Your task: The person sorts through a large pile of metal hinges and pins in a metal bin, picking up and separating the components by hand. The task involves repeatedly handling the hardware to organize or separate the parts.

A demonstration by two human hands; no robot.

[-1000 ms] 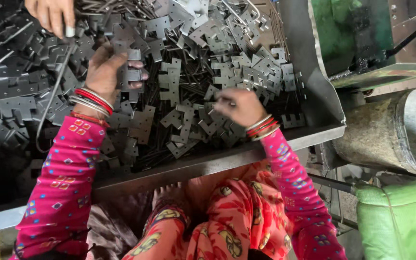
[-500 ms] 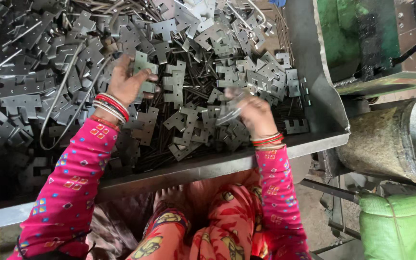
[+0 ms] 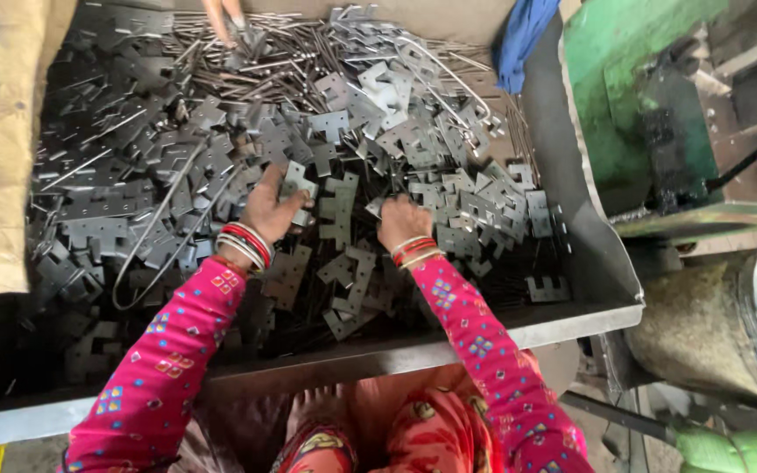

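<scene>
Plates (image 3: 343, 210) of dull grey stamped metal, flat and notched along their edges, fill a wide metal tray (image 3: 589, 263) in a loose heap, overlapping at every angle. Mixed among them are thin rods (image 3: 265, 79), thickest toward the tray's far wall, and a few long bent wires (image 3: 151, 228) curving across the heap.

The left hand (image 3: 273, 210) is clamped on one plate (image 3: 298, 186), thumb on its near face and fingers behind. That plate stands tilted up out of the heap near the tray's middle, its long axis running away from the person toward the tray's far wall, its notched end pointing up and away. The right hand (image 3: 403, 223) lies palm down on the heap just beside the left, fingers curled into the plates; whether it grips one cannot be told. The two hands are a little apart, both near the middle of the tray, closer to its near rim than to its far wall.

Red and silver bangles (image 3: 243, 245) ring both wrists, above pink patterned sleeves (image 3: 177, 350) that cross the tray's near rim. At the tray's far wall another person's hand (image 3: 225, 16) reaches into the rods. A blue cloth (image 3: 519, 39) hangs at the tray's far right corner, and a green machine (image 3: 641, 96) stands just right of the tray.
</scene>
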